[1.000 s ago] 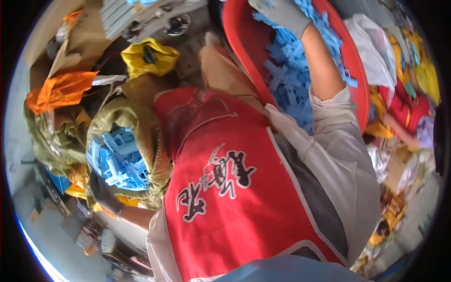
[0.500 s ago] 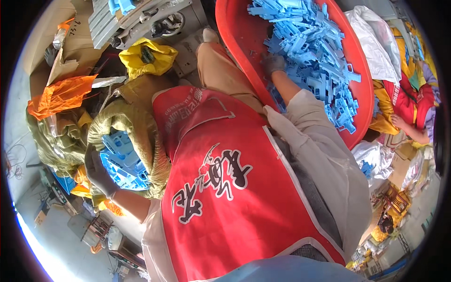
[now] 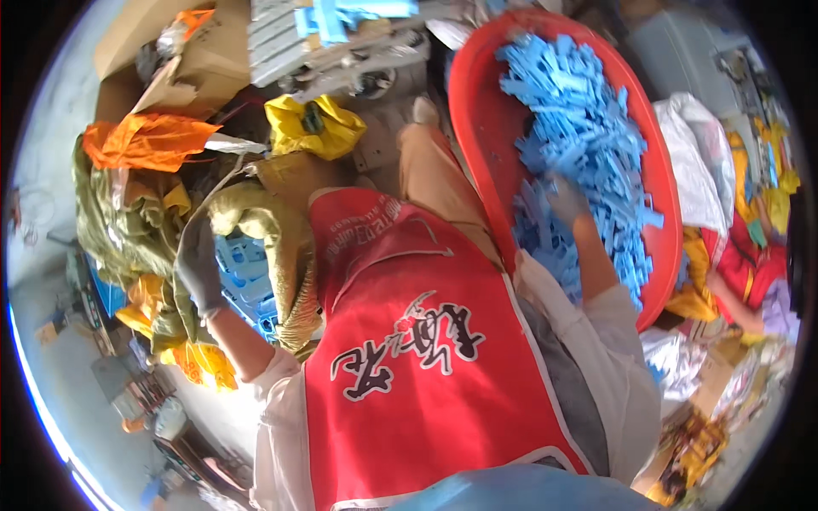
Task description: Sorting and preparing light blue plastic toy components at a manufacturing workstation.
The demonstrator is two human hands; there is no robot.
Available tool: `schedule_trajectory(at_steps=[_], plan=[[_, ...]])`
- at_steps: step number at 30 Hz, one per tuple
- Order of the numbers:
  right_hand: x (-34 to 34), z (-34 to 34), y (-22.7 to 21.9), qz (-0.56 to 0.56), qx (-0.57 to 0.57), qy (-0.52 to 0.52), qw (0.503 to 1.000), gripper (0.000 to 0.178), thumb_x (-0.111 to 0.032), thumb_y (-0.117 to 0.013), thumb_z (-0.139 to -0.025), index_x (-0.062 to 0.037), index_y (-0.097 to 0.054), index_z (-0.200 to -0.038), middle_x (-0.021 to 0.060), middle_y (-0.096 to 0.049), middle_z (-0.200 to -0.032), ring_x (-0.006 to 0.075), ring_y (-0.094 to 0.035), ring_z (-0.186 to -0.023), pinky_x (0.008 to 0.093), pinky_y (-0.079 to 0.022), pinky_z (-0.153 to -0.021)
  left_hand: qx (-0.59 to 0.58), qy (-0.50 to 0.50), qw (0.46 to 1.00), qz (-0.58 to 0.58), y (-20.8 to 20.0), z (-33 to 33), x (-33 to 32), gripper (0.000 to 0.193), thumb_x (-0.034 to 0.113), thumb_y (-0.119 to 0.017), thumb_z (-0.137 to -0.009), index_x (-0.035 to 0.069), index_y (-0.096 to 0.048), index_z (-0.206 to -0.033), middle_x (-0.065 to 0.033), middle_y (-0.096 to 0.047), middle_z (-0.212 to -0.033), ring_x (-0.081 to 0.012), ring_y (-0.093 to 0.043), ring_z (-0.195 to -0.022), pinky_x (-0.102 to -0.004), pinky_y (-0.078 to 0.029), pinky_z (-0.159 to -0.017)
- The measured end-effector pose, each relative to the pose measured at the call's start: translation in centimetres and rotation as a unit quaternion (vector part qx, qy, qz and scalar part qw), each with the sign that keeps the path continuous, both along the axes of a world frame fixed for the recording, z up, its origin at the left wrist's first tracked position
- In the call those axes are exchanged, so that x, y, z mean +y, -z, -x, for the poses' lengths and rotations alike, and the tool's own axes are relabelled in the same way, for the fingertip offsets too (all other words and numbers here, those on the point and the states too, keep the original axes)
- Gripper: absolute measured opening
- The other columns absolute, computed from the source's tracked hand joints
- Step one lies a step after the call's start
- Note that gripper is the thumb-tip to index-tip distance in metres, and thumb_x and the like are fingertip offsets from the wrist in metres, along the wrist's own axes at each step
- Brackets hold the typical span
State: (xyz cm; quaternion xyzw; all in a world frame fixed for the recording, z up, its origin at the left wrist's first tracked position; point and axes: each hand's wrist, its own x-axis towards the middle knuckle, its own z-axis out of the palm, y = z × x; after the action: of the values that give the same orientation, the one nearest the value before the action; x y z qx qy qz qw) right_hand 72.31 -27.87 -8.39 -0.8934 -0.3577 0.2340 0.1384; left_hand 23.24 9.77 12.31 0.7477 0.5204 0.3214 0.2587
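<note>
My left hand [image 3: 199, 271], in a grey glove, is at the outer side of the rolled rim of an olive woven sack [image 3: 294, 243]. Its fingers are closed along the rim. Blue plastic pieces [image 3: 247, 277] lie inside that sack. To the right, my right hand [image 3: 568, 201], also gloved in grey, reaches down onto a heap of blue plastic toy-gun pieces [image 3: 609, 153] in a large red tub [image 3: 483, 145]. Motion blurs its fingers, so whether they grip a piece does not show.
A yellow bag [image 3: 328, 140] and orange sheeting [image 3: 141, 143] lie beyond the sack, near a cardboard box [image 3: 217, 60]. A grey metal machine [image 3: 281, 51] with blue pieces on it stands at the back. White sacking [image 3: 694, 157] and another person's arm [image 3: 737, 305] are right of the tub.
My right hand has moved from the tub's inner left side onto the heap, farther right. The left hand stays at the sack's rim. The whole view has shifted.
</note>
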Motion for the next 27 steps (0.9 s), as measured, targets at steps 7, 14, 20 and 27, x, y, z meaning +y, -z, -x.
schedule_trajectory(at_steps=[7, 14, 20, 27], plan=[[-2.8, 0.3, -2.7, 0.181, 0.038, -0.140, 0.973, 0.042, -0.012, -0.059, -0.073, -0.0097, -0.057, -0.115, 0.0199, -0.051, -0.124, 0.0388, -0.053, -0.110, 0.0427, -0.043, -0.095, -0.019, 0.161, 0.985, -0.055, -3.2, -9.2, 2.3, 0.022, 0.009, -0.061, -0.086, 0.001, -0.065, -0.106, -0.0083, -0.069, -0.099, -0.0129, -0.065, -0.087, -0.0260, -0.049, -0.078], [-2.1, -0.4, -6.9, -0.039, 0.001, -0.111, 0.993, 0.036, -0.007, -0.063, -0.076, -0.0056, -0.058, -0.112, 0.0143, -0.059, -0.111, 0.0332, -0.060, -0.098, 0.0388, -0.047, -0.085, -0.022, 0.248, 0.963, -0.103, -5.6, -17.5, 4.8, 0.031, 0.018, -0.068, -0.081, 0.004, -0.064, -0.108, -0.0119, -0.067, -0.095, -0.0191, -0.067, -0.084, -0.0300, -0.051, -0.072], [-0.2, 1.5, -9.0, -0.270, 0.273, 0.163, 0.909, 0.039, -0.005, -0.058, -0.084, -0.0028, -0.052, -0.122, 0.0073, -0.057, -0.110, 0.0130, -0.059, -0.080, 0.0274, -0.049, -0.064, 0.075, 0.296, 0.942, -0.142, -5.6, -22.2, 7.4, 0.042, 0.021, -0.069, -0.079, 0.004, -0.059, -0.117, -0.0166, -0.066, -0.103, -0.0289, -0.065, -0.094, -0.0341, -0.051, -0.081], [0.9, 2.6, -10.1, -0.366, 0.331, 0.196, 0.848, 0.036, -0.005, -0.053, -0.088, -0.0002, -0.050, -0.123, 0.0079, -0.054, -0.113, 0.0144, -0.058, -0.086, 0.0249, -0.049, -0.066, 0.075, 0.360, 0.917, -0.152, -6.5, -25.1, 8.0, 0.046, 0.024, -0.071, -0.076, 0.005, -0.059, -0.116, -0.0164, -0.066, -0.100, -0.0278, -0.065, -0.095, -0.0361, -0.049, -0.082]])
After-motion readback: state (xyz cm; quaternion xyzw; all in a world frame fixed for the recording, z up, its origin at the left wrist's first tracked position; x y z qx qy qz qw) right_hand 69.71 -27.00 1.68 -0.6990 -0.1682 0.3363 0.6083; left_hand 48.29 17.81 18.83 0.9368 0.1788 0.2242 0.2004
